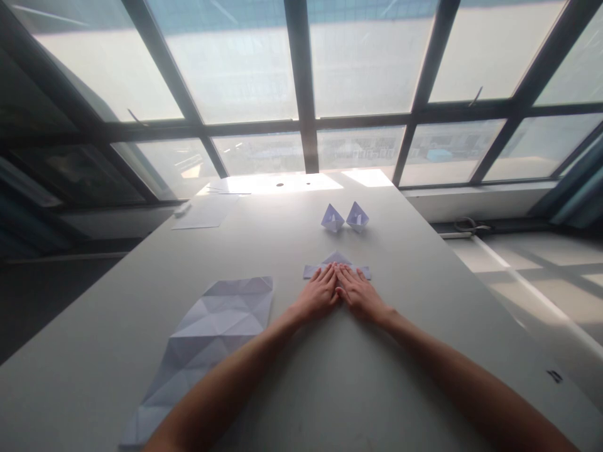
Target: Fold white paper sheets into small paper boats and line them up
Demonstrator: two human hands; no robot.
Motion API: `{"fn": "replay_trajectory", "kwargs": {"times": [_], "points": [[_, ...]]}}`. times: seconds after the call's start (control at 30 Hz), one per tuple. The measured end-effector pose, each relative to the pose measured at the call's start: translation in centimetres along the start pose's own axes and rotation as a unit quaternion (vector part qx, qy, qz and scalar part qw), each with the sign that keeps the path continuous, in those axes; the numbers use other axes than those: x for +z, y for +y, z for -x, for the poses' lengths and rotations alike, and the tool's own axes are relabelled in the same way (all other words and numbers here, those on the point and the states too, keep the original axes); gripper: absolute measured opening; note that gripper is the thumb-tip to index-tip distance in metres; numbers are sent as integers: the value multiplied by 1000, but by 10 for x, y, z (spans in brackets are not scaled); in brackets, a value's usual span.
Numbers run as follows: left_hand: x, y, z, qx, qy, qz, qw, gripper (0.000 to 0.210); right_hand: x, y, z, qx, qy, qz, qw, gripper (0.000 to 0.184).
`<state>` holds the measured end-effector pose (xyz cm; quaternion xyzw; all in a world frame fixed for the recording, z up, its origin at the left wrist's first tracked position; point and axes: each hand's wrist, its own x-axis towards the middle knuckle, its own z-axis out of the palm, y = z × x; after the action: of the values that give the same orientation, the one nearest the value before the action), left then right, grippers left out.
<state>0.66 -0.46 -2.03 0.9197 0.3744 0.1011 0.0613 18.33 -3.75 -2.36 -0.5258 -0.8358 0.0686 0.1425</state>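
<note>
Since I seem to be flattening a fold, I should press down evenly and keep the edges lined up. My left hand and right hand lie flat, fingers straight and close together, gripping nothing. They touch the folded paper on the white table. Two paper boats stand just past it, and a creased sheet lies by my left arm.

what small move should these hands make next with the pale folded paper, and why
Perhaps slide the left hand and right hand apart, pressing the pale folded paper with a triangular peak: both rest on it, close together near its middle, while its ends extend to either side.
</note>
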Motion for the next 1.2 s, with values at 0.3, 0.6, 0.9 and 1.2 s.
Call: {"fn": "replay_trajectory", "kwargs": {"times": [0.3, 0.6, 0.9, 1.2], "points": [[4, -7, 2, -98, 13, -55, 994, 81, 1, 7, 5, 112, 0, 40, 993, 71], [6, -19, 1, -213, 68, -39, 974, 73, 2, 18, 3, 172, 78, 19, 982, 56], [-10, -20, 1, -199, 121, -14, 972, 37, -15, 27, 0, 135, 131, -22, 982, 32], [-17, -21, 2, -185, 133, 19, 974, 37, -16, 28, 0, 141, 131, -55, 980, 26]]}}
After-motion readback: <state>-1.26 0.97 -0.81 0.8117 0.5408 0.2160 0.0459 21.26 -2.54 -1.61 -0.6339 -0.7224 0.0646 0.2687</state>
